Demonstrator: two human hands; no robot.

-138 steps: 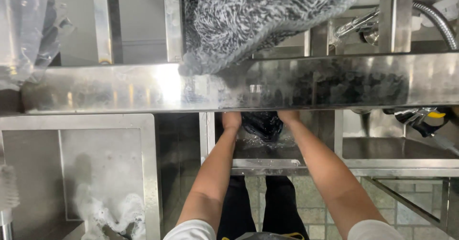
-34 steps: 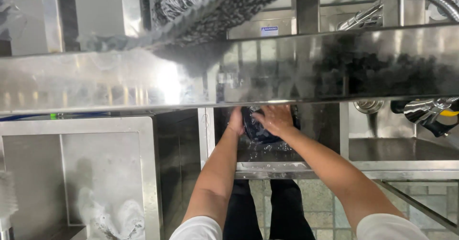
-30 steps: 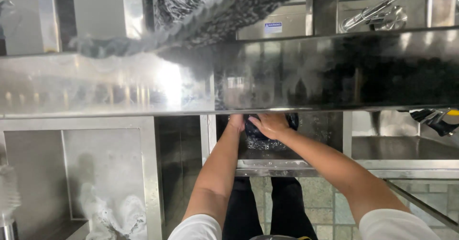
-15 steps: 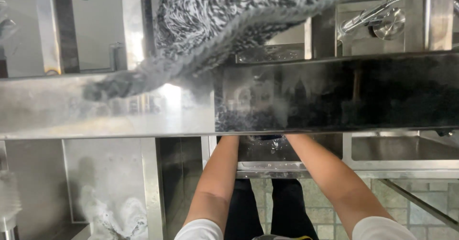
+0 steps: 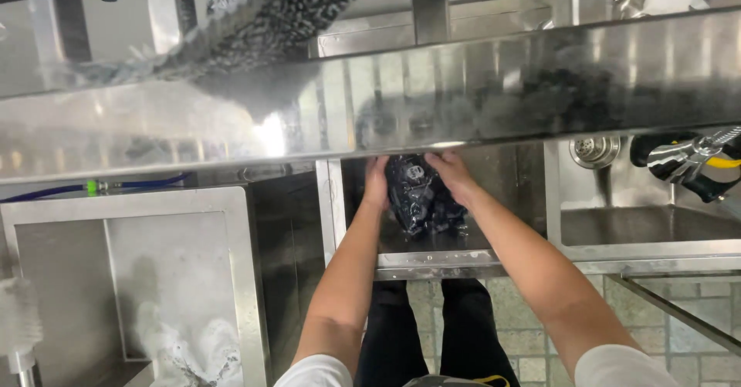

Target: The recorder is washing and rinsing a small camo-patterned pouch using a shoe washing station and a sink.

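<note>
While I lean over a steel sink station, both my arms reach forward into the narrow middle basin (image 5: 432, 257), where my left hand (image 5: 377, 188) and my right hand (image 5: 453, 177) close around a dark, wet-looking bundle (image 5: 417, 202). The bundle sits low between my palms, upright against the back of the basin, just under the edge of a long steel shelf (image 5: 370, 117) that runs across the whole view. My left hand presses its left side with the fingers curled onto it; my right hand clasps the top and right side, its fingertips partly hidden by the shelf edge. What the bundle is made of I cannot tell; it looks like crumpled black film or cloth with a pale round mark near its top.

Seen from my head camera alone, a grey-and-white speckled knit cloth (image 5: 270, 16) hangs over the shelf at the upper left, its shape mirrored in the polished metal. To my left stands a wider basin (image 5: 177, 279) with white foam (image 5: 193, 348) in its lower corner, and a white brush (image 5: 19, 321) pokes in at the frame's edge. To my right lies another basin with a round drain (image 5: 594, 151) in its back wall and a spray hose nozzle (image 5: 687, 159) hanging near it. Below the basin rim show my dark trousers and a tiled floor (image 5: 532, 348).
</note>
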